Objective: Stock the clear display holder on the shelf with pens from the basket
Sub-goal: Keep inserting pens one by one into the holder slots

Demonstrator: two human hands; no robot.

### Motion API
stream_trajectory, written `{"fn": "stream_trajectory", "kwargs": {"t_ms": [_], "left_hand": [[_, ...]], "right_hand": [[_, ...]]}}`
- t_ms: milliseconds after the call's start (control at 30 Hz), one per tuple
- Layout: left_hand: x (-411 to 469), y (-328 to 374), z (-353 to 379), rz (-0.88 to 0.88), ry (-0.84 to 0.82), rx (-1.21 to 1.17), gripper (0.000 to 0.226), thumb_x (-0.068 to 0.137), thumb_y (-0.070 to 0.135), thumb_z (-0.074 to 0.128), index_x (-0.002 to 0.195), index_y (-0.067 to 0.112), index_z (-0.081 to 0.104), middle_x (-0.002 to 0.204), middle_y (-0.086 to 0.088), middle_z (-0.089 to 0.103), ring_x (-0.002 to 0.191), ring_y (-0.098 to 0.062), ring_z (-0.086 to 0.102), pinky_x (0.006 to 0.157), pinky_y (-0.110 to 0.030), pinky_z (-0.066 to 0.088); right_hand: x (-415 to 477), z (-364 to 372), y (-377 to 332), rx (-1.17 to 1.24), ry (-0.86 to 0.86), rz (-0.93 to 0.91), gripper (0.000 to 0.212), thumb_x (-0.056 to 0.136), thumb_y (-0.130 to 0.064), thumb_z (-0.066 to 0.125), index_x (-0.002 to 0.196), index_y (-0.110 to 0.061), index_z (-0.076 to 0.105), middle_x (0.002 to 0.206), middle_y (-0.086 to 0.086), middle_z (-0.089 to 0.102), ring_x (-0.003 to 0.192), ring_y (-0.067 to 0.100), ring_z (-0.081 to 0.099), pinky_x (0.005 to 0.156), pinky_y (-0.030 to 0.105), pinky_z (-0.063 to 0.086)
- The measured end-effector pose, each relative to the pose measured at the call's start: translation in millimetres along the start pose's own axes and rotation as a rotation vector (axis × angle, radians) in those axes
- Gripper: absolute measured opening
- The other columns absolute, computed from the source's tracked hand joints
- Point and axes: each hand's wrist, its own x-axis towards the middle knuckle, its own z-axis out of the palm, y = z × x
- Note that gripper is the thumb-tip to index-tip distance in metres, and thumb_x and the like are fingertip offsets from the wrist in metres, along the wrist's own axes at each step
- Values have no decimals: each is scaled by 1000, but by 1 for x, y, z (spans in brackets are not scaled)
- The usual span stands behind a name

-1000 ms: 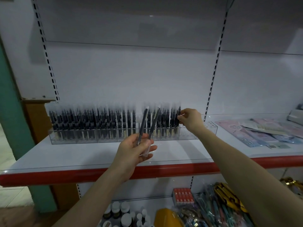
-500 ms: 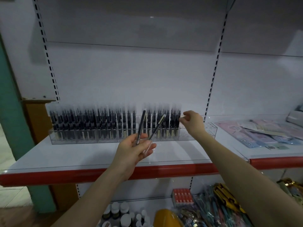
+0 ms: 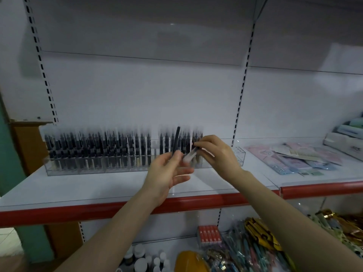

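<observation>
A long clear display holder (image 3: 238,157) stands on the white shelf (image 3: 78,185), packed with several dark upright pens (image 3: 98,148); its right end holds none. My left hand (image 3: 167,173) is in front of the holder and grips one dark pen (image 3: 176,140) upright. A second pen (image 3: 191,155) lies tilted between both hands; my right hand (image 3: 218,154) pinches its dark upper end, and its pale lower end sits by my left fingers. The basket is out of view.
Flat pastel stationery packs (image 3: 294,158) lie on the shelf to the right, with boxes (image 3: 345,138) behind them. The shelf has a red front strip (image 3: 196,203). Below are small bottles (image 3: 141,258), a red-white box (image 3: 209,235) and bagged pens (image 3: 245,252).
My right hand has come back from the holder's pens to my left hand and taken hold of the tilted second pen. My left hand has stayed about where it was.
</observation>
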Motion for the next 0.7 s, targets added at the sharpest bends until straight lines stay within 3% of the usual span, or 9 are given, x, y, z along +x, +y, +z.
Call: {"fn": "stream_trajectory", "kwargs": {"t_ms": [133,233,300,400,500,600,700], "left_hand": [[6,-2,-1,-12,96,178,24,98,23,43,97,11,63,65,0,45,52,-9,43,46,-19,43],[9,-4,-3,18,96,270,18,97,18,46,96,9,62,63,0,43,54,-10,40,54,-21,42],[9,-6,-5,71,78,293,15,97,15,46,104,17,59,68,-1,49,56,-11,44,59,-25,43],[13,-8,-8,110,78,316,21,96,12,48,107,28,56,81,-1,65,65,-13,59,75,-36,50],[16,-7,-11,74,68,305,15,95,13,49,98,24,58,89,-3,68,78,-15,68,89,-44,52],[19,-6,-12,56,47,286,12,96,15,48,94,15,60,91,-5,66,83,-16,67,86,-43,54],[20,-8,-14,68,43,290,15,94,16,49,90,6,61,81,-4,61,76,-13,64,78,-38,57]], "right_hand": [[8,-12,16,143,54,385,23,91,-15,58,107,0,65,91,11,66,77,15,57,75,30,52],[19,-16,31,244,72,633,31,92,-13,56,121,-4,53,88,4,62,81,16,56,77,28,46],[26,-16,42,284,73,728,32,93,-13,54,124,-5,48,89,10,64,81,22,57,75,30,44],[34,-8,56,325,36,819,30,94,-17,49,122,-6,48,92,14,66,89,28,61,76,33,46],[40,0,61,396,2,869,29,96,-19,44,121,-6,48,97,14,66,94,29,64,86,44,52],[44,8,60,438,-30,881,26,96,-15,44,118,-4,50,102,15,64,93,30,64,86,47,52],[46,16,59,418,-75,860,26,95,-14,44,117,-2,51,103,16,64,93,30,63,84,45,52]]}}
